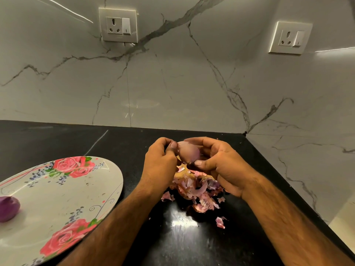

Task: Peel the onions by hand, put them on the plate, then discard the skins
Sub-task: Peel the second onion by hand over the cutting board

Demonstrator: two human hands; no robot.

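A pale pink onion [189,152] is held above the black counter between both hands. My right hand [219,162] grips it from the right, fingers curled over its top and thumb under it. My left hand [160,160] pinches skin at the onion's upper left with thumb and fingers. Below the hands lies a pile of pink and brown onion skins [196,191]. At the left stands a white plate [63,191] with red rose prints; a peeled purple onion [8,208] lies on its left side.
The black counter [86,143] ends at a marble wall behind and turns a corner at the right. Loose skin scraps [220,222] lie nearer to me. Two wall sockets [118,24] [290,38] are set in the marble.
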